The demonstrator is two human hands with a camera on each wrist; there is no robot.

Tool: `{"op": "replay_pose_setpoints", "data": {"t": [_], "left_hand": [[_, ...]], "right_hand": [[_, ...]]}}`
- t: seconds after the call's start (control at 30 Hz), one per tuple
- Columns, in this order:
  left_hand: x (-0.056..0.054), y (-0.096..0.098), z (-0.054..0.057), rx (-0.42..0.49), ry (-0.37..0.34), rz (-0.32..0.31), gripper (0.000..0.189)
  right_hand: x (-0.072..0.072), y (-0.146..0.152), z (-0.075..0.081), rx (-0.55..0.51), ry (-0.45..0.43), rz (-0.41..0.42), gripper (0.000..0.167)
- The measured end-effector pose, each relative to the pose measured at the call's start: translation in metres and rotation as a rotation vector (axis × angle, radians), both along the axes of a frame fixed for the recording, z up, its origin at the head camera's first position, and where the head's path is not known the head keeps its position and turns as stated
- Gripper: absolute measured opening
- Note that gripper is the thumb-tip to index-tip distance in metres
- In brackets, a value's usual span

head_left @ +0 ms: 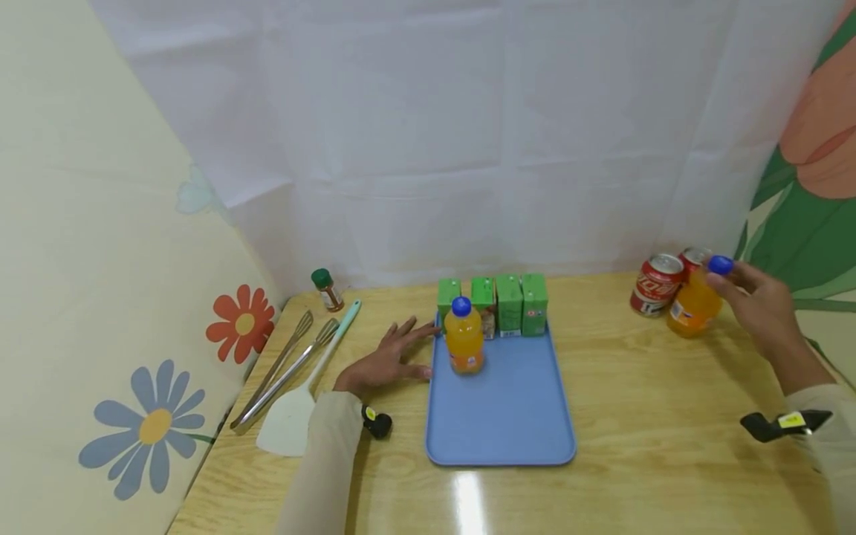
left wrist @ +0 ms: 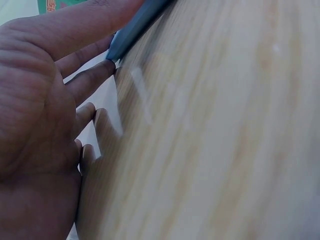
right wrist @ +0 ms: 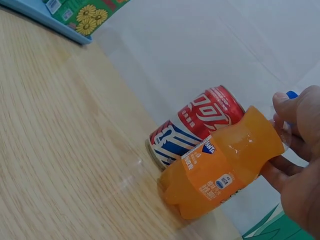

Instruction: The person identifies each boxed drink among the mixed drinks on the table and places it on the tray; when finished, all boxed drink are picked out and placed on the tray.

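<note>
The right hand (head_left: 764,308) grips an orange soda bottle (head_left: 695,307) near its blue cap (head_left: 721,264), just beside two red cans (head_left: 654,288) at the right of the counter (head_left: 622,416), while the left hand (head_left: 388,360), fingers spread wide, touches the left edge of a blue tray (head_left: 508,416) bearing another bottle (head_left: 464,342) and four green cartons (head_left: 510,305).

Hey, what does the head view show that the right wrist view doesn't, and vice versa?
Only the head view: left hand, white spatula, metal tongs, green-capped jar, one orange bottle.
Only the right wrist view: yellow flowers printed on a green carton, a legible Fanta logo.
Both: right hand gripping the other bottle near its cap, a red can, the carton, blue tray.
</note>
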State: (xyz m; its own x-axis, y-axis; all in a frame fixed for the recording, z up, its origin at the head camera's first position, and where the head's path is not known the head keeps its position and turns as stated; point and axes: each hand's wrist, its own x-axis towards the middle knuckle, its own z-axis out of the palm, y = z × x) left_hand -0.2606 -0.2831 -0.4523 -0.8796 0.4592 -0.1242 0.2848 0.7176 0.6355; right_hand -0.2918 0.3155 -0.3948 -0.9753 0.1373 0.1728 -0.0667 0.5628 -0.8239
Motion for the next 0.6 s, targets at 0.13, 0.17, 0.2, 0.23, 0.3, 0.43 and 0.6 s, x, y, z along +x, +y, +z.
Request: {"op": "replay_pose_setpoints", "data": {"t": [0.13, 0.17, 0.2, 0.23, 0.3, 0.43, 0.6], "left_hand": [[-0.001, 0.000, 0.000, 0.000, 0.000, 0.003, 0.082], [-0.001, 0.000, -0.001, -0.001, 0.001, 0.000, 0.082], [-0.001, 0.000, -0.001, -0.002, 0.004, -0.003, 0.082], [-0.002, -0.001, -0.001, -0.005, 0.008, -0.006, 0.082], [-0.002, -0.001, -0.002, -0.008, 0.015, -0.012, 0.081], [-0.002, -0.001, -0.001, -0.008, 0.016, -0.016, 0.081], [-0.001, -0.001, 0.000, -0.007, 0.011, -0.014, 0.081]], "right_hand": [[0.002, -0.007, 0.005, -0.012, -0.003, 0.007, 0.071], [0.002, -0.009, 0.007, -0.010, -0.004, 0.010, 0.073], [0.003, -0.012, 0.009, -0.013, -0.007, 0.014, 0.074], [0.004, -0.014, 0.010, -0.016, -0.009, 0.018, 0.074], [0.006, -0.018, 0.014, -0.020, -0.001, 0.028, 0.073], [0.010, -0.027, 0.019, -0.032, 0.054, 0.066, 0.063], [0.014, -0.041, 0.024, -0.057, 0.124, 0.151, 0.052]]}}
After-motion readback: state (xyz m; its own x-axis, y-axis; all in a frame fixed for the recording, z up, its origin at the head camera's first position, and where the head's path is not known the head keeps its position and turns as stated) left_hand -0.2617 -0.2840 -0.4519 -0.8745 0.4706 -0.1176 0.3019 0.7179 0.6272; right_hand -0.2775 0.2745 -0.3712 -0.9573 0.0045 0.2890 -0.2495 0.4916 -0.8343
